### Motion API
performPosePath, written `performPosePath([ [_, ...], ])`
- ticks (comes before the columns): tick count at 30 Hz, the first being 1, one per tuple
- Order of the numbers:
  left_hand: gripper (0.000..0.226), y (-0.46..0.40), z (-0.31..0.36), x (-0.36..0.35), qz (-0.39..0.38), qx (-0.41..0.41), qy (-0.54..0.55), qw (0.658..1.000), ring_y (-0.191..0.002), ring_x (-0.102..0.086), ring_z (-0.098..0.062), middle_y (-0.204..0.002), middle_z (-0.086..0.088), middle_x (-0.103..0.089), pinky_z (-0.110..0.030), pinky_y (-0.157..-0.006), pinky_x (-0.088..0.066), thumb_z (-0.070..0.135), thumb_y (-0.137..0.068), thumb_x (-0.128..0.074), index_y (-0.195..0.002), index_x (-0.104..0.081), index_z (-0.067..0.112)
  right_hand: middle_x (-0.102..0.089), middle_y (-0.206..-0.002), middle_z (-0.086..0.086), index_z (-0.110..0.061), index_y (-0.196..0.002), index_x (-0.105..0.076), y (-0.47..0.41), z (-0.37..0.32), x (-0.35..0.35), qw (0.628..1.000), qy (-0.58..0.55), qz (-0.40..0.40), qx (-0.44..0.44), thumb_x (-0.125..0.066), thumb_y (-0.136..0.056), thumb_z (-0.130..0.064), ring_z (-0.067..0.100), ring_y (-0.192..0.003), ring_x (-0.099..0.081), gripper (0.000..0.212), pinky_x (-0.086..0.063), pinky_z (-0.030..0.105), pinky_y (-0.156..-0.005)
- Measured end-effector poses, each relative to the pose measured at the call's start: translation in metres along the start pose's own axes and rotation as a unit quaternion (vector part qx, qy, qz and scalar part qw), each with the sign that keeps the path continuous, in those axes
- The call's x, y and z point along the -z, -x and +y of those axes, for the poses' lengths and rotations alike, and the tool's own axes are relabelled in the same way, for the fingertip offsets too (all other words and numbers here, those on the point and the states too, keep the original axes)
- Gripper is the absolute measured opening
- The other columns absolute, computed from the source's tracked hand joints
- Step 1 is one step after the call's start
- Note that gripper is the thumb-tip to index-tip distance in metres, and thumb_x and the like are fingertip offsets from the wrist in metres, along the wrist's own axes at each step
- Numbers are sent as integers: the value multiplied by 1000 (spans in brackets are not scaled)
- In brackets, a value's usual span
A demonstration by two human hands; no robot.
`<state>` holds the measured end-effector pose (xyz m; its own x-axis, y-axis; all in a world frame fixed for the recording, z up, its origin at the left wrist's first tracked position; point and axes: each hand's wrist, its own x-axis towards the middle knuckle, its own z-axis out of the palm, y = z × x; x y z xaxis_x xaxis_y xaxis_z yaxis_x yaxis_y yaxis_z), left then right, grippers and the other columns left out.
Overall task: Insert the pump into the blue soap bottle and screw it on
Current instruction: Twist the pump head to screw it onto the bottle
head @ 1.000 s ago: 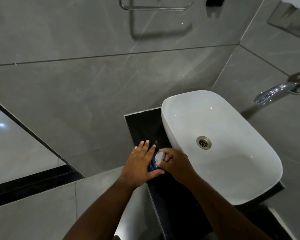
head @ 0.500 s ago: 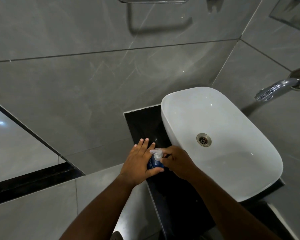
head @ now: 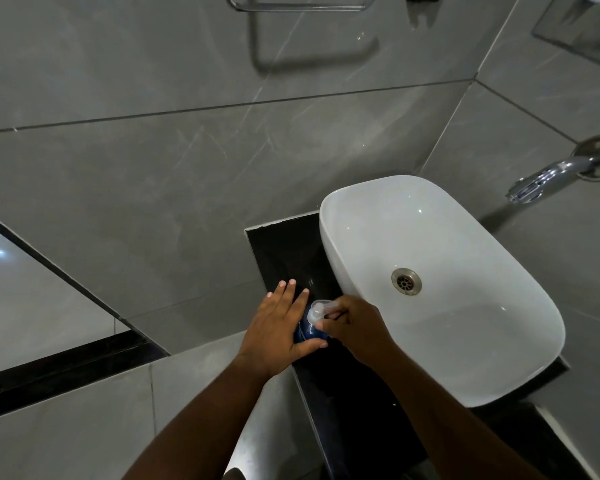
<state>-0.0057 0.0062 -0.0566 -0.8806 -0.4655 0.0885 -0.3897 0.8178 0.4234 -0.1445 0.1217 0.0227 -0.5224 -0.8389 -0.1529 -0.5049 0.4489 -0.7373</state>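
Note:
The blue soap bottle (head: 308,332) stands on the black counter (head: 284,251) just left of the basin. My left hand (head: 278,332) wraps its left side, fingers stretched past it and thumb across the front. A clear white pump (head: 317,310) sits on top of the bottle, its nozzle pointing right. My right hand (head: 359,327) pinches the pump from the right, fingers curled around its collar. Most of the bottle's body is hidden between the two hands.
A white oval basin (head: 482,341) with a metal drain (head: 406,280) fills the counter's right part. A chrome tap (head: 548,176) juts from the right wall. Grey tiled walls surround the counter, with a towel rail (head: 291,6) high up.
The pump head has turned on the bottle, its nozzle swinging round to point right as my right hand shifted its grip. My left hand has kept hold of the bottle.

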Motion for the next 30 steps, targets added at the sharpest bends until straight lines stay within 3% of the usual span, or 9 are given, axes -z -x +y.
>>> performPosePath([
  [5,97,-1,0,0,0,0,-2,1000,-145,12,-15,-158,-1,4,-37,-116,4,87,-82,-32,-153,-14,24,-63,-121,3,-14,-129,-53,1,7,-9,997,-69,-36,-11,-60,-88,-12,11,-105,-60,42,-50,28,-95],
  [8,96,-1,-1,0,1,-1,-1,1000,-145,12,-15,-157,1,5,-37,-116,4,87,-83,-33,-153,-14,24,-69,-94,-4,-18,-112,-63,2,10,-11,993,-105,-40,-36,-61,-89,-14,2,-79,-65,23,-51,10,-66],
  [11,96,-1,-1,1,0,-2,-6,1000,-145,12,-15,-157,0,5,-36,-116,4,86,-82,-34,-153,-15,24,-66,-76,-3,-29,-82,-62,2,13,-12,990,-134,-9,-48,-67,-84,-15,13,-67,-65,15,-50,21,-57],
  [14,96,-1,-1,1,-1,-6,-9,1000,-145,11,-16,-157,0,4,-38,-117,2,86,-83,-35,-153,-16,23,-69,-80,4,-19,-103,-64,6,15,-14,985,-164,19,-54,-62,-88,-15,11,-65,-66,16,-49,14,-55],
  [17,96,-1,-1,2,-4,-4,-14,1000,-146,11,-17,-159,-3,1,-40,-118,0,86,-83,-34,-153,-15,23,-66,-84,-8,-18,-126,-55,9,12,-14,989,-149,-2,-18,-54,-93,-13,4,-71,-65,33,-48,11,-64],
  [21,97,-1,0,2,-4,-4,-8,1000,-146,11,-16,-159,-4,1,-38,-117,3,87,-82,-32,-153,-15,23,-66,-71,-12,-16,-106,-68,7,7,-13,992,-129,-5,11,-58,-90,-12,0,-68,-66,19,-49,9,-60],
  [24,96,-1,0,2,4,-5,7,1000,-146,8,-16,-158,-2,1,-40,-117,0,86,-82,-35,-153,-18,23,-70,-77,4,-18,-91,-68,8,10,-13,990,-136,35,-34,-68,-83,-21,17,-71,-67,8,-56,31,-65],
  [26,95,0,0,2,7,-6,8,1000,-147,8,-16,-158,-1,1,-39,-117,0,85,-83,-36,-153,-18,24,-70,-86,10,-18,-102,-65,9,9,-12,987,-147,34,-48,-67,-85,-18,24,-78,-68,17,-57,37,-71],
  [30,94,0,0,2,6,-5,11,1000,-146,10,-14,-159,-1,-1,-38,-117,2,86,-83,-35,-153,-18,25,-64,-76,-8,-15,-114,-64,9,1,-9,996,-76,4,35,-58,-91,-12,3,-73,-63,25,-50,15,-72],
])
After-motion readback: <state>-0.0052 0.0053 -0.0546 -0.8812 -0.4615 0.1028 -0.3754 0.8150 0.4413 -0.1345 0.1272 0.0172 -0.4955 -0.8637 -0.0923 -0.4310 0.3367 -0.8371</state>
